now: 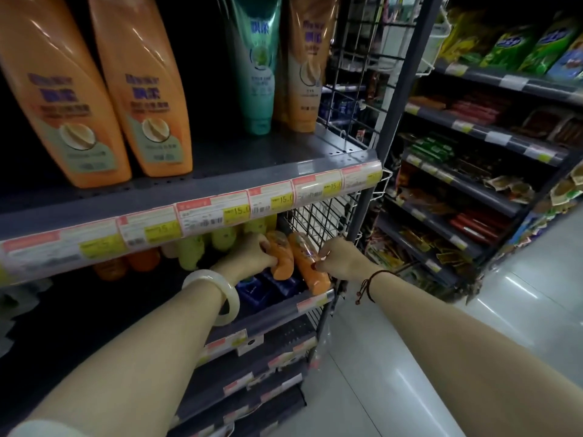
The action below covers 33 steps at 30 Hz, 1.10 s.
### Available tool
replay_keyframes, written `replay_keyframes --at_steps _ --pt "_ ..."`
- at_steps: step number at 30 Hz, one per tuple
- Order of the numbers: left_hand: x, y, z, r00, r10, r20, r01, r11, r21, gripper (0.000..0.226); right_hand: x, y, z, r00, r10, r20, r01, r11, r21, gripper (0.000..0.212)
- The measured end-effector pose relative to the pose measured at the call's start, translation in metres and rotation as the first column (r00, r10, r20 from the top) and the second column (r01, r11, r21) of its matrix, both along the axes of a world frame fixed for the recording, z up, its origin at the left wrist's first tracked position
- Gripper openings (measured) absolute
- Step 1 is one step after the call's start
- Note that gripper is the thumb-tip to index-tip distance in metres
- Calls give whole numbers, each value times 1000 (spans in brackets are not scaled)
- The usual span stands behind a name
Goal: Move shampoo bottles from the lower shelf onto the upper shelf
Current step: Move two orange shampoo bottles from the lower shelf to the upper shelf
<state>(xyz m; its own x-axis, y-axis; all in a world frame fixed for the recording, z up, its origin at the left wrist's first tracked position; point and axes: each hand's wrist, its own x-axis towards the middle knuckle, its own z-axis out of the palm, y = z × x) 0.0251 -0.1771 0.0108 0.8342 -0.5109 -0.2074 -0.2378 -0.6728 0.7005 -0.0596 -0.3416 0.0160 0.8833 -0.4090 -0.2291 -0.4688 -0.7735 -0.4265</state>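
Note:
Two orange shampoo bottles lie tilted at the right end of the lower shelf (312, 302). My left hand (252, 255) grips the left orange bottle (280, 258). My right hand (339, 258) grips the right orange bottle (310, 268) near the wire side panel. On the upper shelf (252, 159) stand two big orange bottles (63, 99) at the left, plus a teal tube (257, 64) and an orange tube (306, 67) at the back right. Bare shelf surface lies between them.
Yellow-green bottles (192, 250) and small orange ones (126, 263) stand further left on the lower shelf, dark blue boxes (255, 291) in front. A wire grid panel (353, 99) closes the shelf's right end. Snack shelves (473, 184) stand to the right across a tiled floor.

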Motion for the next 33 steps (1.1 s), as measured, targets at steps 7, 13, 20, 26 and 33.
replay_keyframes --at_steps 7,13,20,26,33 --pt "13 -25 -20 967 178 -185 -188 981 -42 41 15 -10 -31 992 -106 -72 116 980 161 18" --pt "20 -33 -25 856 271 -440 -326 944 -52 54 29 -10 -52 968 -231 -94 247 937 247 29" --pt "23 -34 -26 803 281 -526 -371 926 -72 54 38 -12 -54 947 -288 -143 321 871 373 28" --pt "24 -35 -32 788 302 -537 -410 908 -90 55 36 -12 -57 939 -308 -156 345 816 464 18" --pt "17 -35 -31 762 310 -568 -470 868 -157 56 27 -7 -58 915 -384 -126 387 744 545 36"
